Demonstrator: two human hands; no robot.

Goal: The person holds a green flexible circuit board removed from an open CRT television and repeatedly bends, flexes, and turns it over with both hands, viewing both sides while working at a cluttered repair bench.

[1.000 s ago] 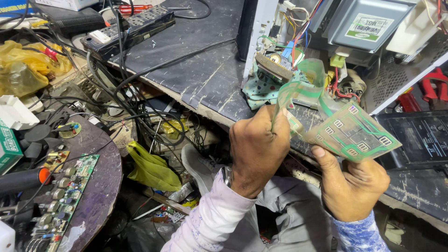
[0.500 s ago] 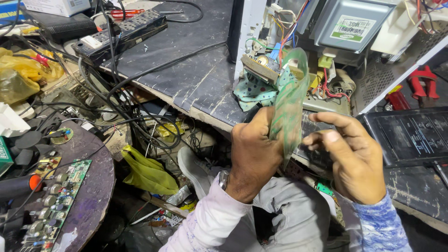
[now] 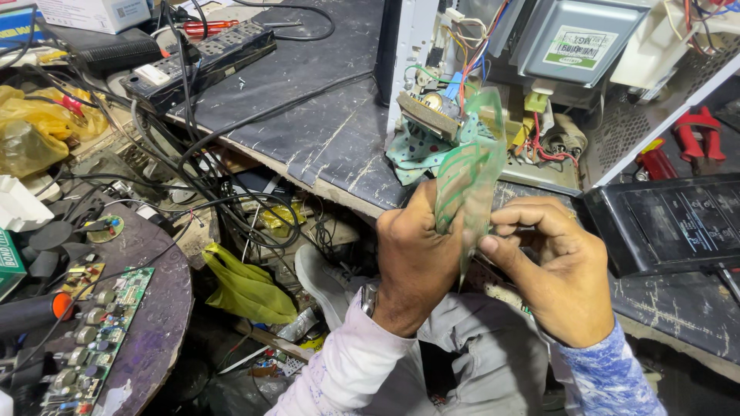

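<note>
At centre frame, both hands are gripping a thin, translucent green membrane sheet (image 3: 468, 173) printed with circuit traces, probably a flexible keypad circuit, though its edge-on angle is hiding most of the pattern. Left hand (image 3: 414, 258) is closing around the sheet's lower edge from the 9 o'clock side; right hand (image 3: 559, 266) is pinching the same edge from 3 o'clock, thumb and forefinger pressing together on the film. Sheet is standing nearly upright between them, its top rising toward 12 o'clock, where it is overlapping an opened microwave chassis (image 3: 539, 85) with exposed coloured wiring. Chassis is sitting on a dark scratched workbench (image 3: 324, 115). At 3 o'clock a black control panel (image 3: 671, 223) is lying flat on the bench. At 11 o'clock a black power strip (image 3: 196, 62) is resting amid cables. At 8 o'clock a green circuit board (image 3: 96, 331) is lying on a round table (image 3: 158, 308), and a yellow plastic bag (image 3: 247, 289) is sitting below the bench.
</note>
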